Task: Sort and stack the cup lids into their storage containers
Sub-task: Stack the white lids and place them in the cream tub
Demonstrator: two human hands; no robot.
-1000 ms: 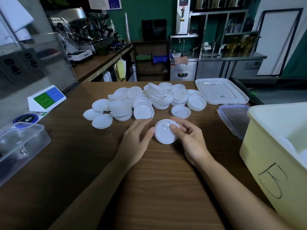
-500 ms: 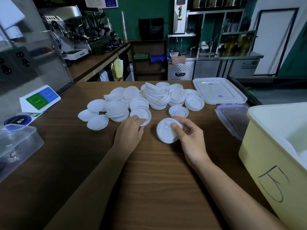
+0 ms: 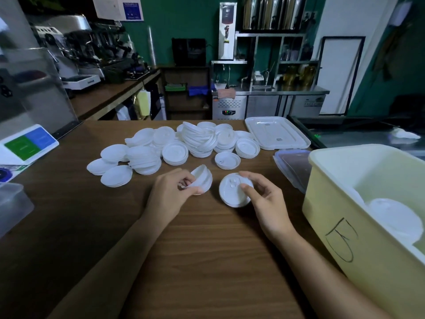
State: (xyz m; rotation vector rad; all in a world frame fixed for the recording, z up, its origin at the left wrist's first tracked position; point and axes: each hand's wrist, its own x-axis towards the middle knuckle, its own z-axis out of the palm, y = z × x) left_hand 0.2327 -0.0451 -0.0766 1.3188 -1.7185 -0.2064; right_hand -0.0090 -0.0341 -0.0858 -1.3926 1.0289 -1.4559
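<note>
Now that the left hand [image 3: 171, 195] has come back from the pile with a small stack of lids [image 3: 202, 179] tilted up on edge, its fingers [image 3: 187, 180] closed around the near rim, the person has two batches in hand rather than one. The right hand [image 3: 266, 201] still keeps its own stack [image 3: 232, 191] low over the tabletop [image 3: 207, 261], thumb and fingertips pinching it at the 3 o'clock edge. My reading is that the two stacks are about to be nested together before going into a container, so sorting is only partly done.

Both held stacks are white, round and thin, and the right one shows a sip hole and raised ridges on its face. At 12 o'clock from the hands lies the loose pile of lids [image 3: 197, 141], many already leaning in short stacks. At 3 o'clock stands a yellow bin [image 3: 340, 226] with a few lids visible inside.
</note>
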